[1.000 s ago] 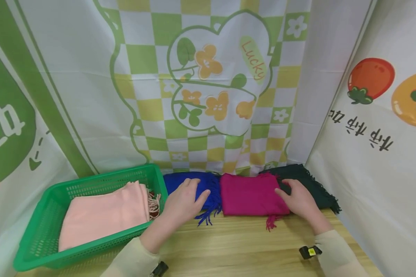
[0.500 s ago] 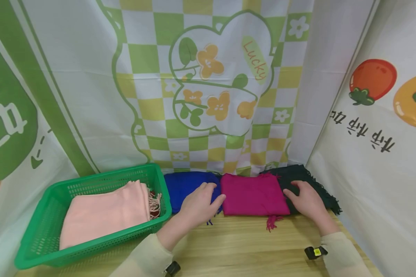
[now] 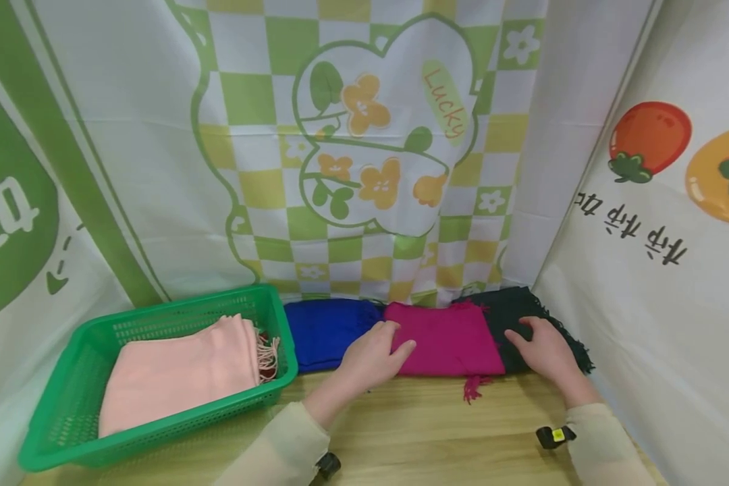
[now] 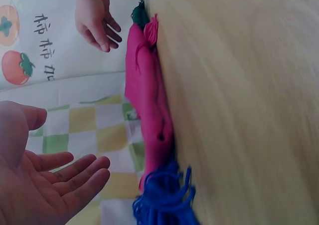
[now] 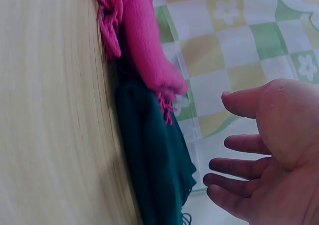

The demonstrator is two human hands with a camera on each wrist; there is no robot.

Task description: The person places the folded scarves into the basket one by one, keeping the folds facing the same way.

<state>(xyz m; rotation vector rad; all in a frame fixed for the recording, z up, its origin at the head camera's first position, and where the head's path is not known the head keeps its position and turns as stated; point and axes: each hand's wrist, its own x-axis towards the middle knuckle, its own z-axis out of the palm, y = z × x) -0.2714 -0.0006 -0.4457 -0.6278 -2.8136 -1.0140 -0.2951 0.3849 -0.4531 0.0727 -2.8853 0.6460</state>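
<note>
Three folded, fringed scarves lie in a row along the back of the table: a blue scarf (image 3: 328, 331), a magenta scarf (image 3: 446, 341) and a dark green scarf (image 3: 510, 314). My left hand (image 3: 370, 358) hovers above the seam between the blue and magenta ones, fingers relaxed and holding nothing. In the left wrist view a gap shows between its fingers (image 4: 82, 182) and the cloth. Over the dark green scarf is my right hand (image 3: 545, 351), likewise relaxed and apart from the fabric in the right wrist view. The blue fringe is mostly hidden behind my left hand in the head view.
A green plastic basket (image 3: 158, 428) stands at the left, holding a folded pink scarf (image 3: 176, 374) with pale tassels. Printed cloth walls (image 3: 364, 263) close off the back and both sides of the wooden table (image 3: 437, 432).
My left hand has moved right, from over the blue scarf to the magenta scarf's left edge. My right hand has shifted slightly right, farther over the dark green scarf. The scarves stay put.
</note>
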